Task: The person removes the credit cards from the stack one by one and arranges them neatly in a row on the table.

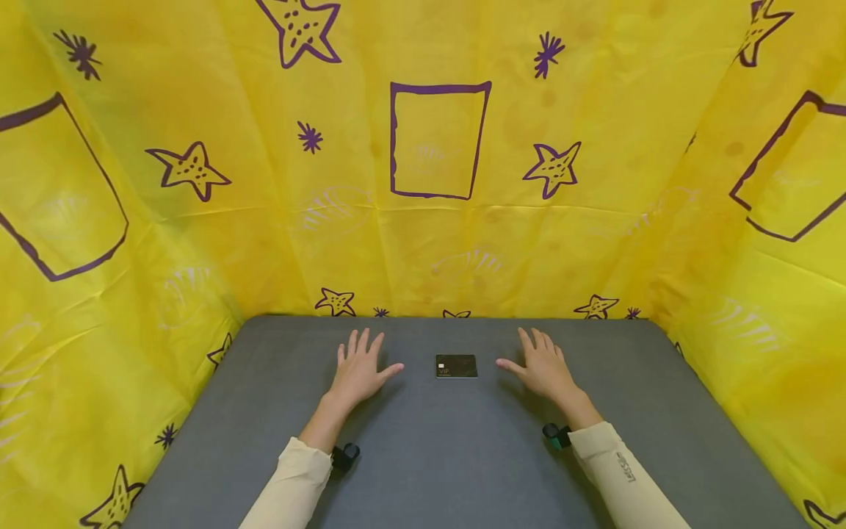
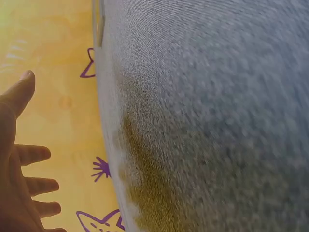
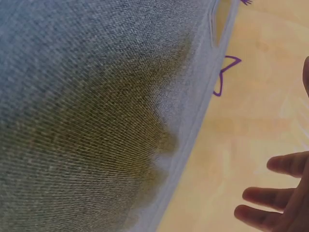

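A small black card (image 1: 456,365) with pale print lies flat on the grey table (image 1: 463,455), midway between my two hands. My left hand (image 1: 360,367) rests palm down just left of the card, fingers straight and spread, thumb pointing toward it. My right hand (image 1: 542,365) lies the same way just right of the card. Neither hand touches the card or holds anything. In the left wrist view the left hand (image 2: 21,164) shows spread fingers over the grey surface (image 2: 207,121). The right wrist view shows the right hand's fingertips (image 3: 270,193) beside the grey surface (image 3: 96,96).
Yellow sheeting (image 1: 436,184) printed with purple stars and rectangles walls the table at the back and both sides. Small black cameras sit at my left wrist (image 1: 345,455) and right wrist (image 1: 557,435). Cream sleeves cover both forearms.
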Demonstrator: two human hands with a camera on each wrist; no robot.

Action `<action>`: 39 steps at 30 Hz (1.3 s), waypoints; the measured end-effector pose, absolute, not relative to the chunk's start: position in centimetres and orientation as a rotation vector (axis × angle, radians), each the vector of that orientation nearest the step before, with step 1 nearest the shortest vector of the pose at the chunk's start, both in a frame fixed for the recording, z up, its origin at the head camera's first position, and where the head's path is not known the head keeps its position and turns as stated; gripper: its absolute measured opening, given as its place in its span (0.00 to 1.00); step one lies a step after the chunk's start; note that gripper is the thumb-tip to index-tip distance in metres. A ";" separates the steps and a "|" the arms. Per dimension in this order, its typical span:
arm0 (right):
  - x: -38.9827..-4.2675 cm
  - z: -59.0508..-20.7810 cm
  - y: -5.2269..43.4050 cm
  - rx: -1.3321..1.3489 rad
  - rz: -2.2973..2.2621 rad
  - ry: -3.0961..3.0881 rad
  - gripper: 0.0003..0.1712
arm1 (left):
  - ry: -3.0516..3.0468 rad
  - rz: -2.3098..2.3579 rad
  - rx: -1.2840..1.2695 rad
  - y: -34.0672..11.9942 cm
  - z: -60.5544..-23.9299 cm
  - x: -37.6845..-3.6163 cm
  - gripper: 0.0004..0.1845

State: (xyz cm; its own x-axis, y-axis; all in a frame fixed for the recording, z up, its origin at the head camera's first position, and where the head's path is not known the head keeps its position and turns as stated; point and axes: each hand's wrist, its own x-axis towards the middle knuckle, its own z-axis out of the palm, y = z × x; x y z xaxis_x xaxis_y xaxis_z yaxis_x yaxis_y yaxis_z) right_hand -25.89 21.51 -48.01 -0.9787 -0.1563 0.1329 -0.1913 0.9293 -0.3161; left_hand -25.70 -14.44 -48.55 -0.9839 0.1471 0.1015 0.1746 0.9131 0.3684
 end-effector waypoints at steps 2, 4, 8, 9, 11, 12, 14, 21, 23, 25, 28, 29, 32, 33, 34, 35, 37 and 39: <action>-25.9 -48.0 21.4 0.271 0.509 -2.981 0.53 | -3.002 -0.584 -0.260 -14.3 -48.6 -25.7 0.45; -25.9 -48.0 21.4 0.277 0.511 -2.980 0.53 | -2.998 -0.583 -0.269 -14.1 -48.6 -25.8 0.45; -26.0 -47.9 21.3 0.290 0.521 -2.981 0.52 | -2.984 -0.598 -0.283 -13.7 -48.5 -25.8 0.44; -26.0 -47.9 21.3 0.294 0.523 -2.983 0.52 | -2.979 -0.601 -0.287 -13.6 -48.5 -25.9 0.44; -26.1 -47.8 21.2 0.297 0.534 -2.988 0.52 | -2.980 -0.608 -0.289 -13.5 -48.4 -26.0 0.44; -26.1 -47.7 21.2 0.295 0.539 -2.992 0.52 | -2.986 -0.604 -0.290 -13.4 -48.4 -26.1 0.44; -26.3 -47.7 21.1 0.293 0.548 -3.000 0.52 | -2.994 -0.604 -0.297 -13.3 -48.4 -26.3 0.44; -27.1 -47.5 20.6 0.323 0.584 -2.979 0.52 | -2.996 -0.637 -0.313 -13.0 -48.4 -27.2 0.44; -27.3 -47.4 20.4 0.334 0.590 -2.972 0.51 | -3.000 -0.647 -0.314 -12.9 -48.3 -27.4 0.43; -27.6 -47.5 20.3 0.339 0.589 -2.970 0.50 | -3.007 -0.649 -0.320 -12.8 -48.2 -27.6 0.43; -27.7 -47.6 20.1 0.352 0.598 -2.971 0.50 | -3.022 -0.654 -0.326 -12.6 -48.2 -27.8 0.44; -27.8 -47.6 20.0 0.358 0.605 -2.971 0.50 | -3.027 -0.655 -0.327 -12.6 -48.1 -27.9 0.44; -27.8 -47.7 19.7 0.376 0.632 -2.972 0.49 | -3.033 -0.667 -0.330 -12.4 -48.2 -28.0 0.44; -27.8 -47.8 19.6 0.380 0.640 -2.974 0.49 | -3.033 -0.674 -0.334 -12.4 -48.2 -28.0 0.44; -27.8 -47.8 19.4 0.385 0.645 -2.974 0.48 | -3.031 -0.681 -0.339 -12.3 -48.2 -28.1 0.44; -27.9 -47.9 19.3 0.391 0.652 -2.973 0.48 | -3.031 -0.687 -0.341 -12.2 -48.3 -28.1 0.44; -28.0 -48.0 19.1 0.398 0.665 -2.971 0.48 | -3.030 -0.703 -0.349 -12.0 -48.5 -28.2 0.44; -28.2 -48.2 18.9 0.406 0.666 -2.971 0.47 | -3.027 -0.716 -0.364 -11.8 -48.8 -28.3 0.43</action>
State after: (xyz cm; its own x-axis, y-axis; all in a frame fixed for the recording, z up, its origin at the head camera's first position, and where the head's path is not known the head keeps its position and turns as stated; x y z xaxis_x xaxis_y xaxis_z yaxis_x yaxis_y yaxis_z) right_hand -28.16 18.89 -48.16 -0.9626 -0.2404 0.1250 -0.2707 0.8710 -0.4099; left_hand -28.33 -11.76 -48.76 -0.9729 0.2226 0.0629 0.2272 0.8684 0.4408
